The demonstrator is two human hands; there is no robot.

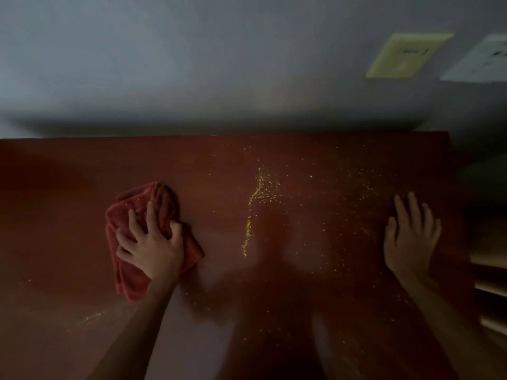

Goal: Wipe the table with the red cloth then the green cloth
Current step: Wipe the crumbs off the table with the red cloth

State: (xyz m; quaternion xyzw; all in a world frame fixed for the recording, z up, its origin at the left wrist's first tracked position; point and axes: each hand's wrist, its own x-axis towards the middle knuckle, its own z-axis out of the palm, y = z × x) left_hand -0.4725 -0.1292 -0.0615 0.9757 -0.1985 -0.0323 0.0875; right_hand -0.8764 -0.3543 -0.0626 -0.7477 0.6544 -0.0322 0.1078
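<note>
A crumpled red cloth (137,215) lies on the dark reddish-brown table (301,283), left of centre. My left hand (151,239) lies on top of it with fingers spread and curled into the fabric, gripping it. My right hand (411,234) rests flat on the table near the right edge, fingers straight and together, holding nothing. Yellow crumbs (253,212) form a thin line down the middle of the table, and more are scattered to the right of it. No green cloth is in view.
A grey wall stands behind the table's far edge. A yellow paper (406,54) and a white paper (482,60) hang on it at upper right. Pale shelf edges (491,272) show past the table's right side. The scene is dim.
</note>
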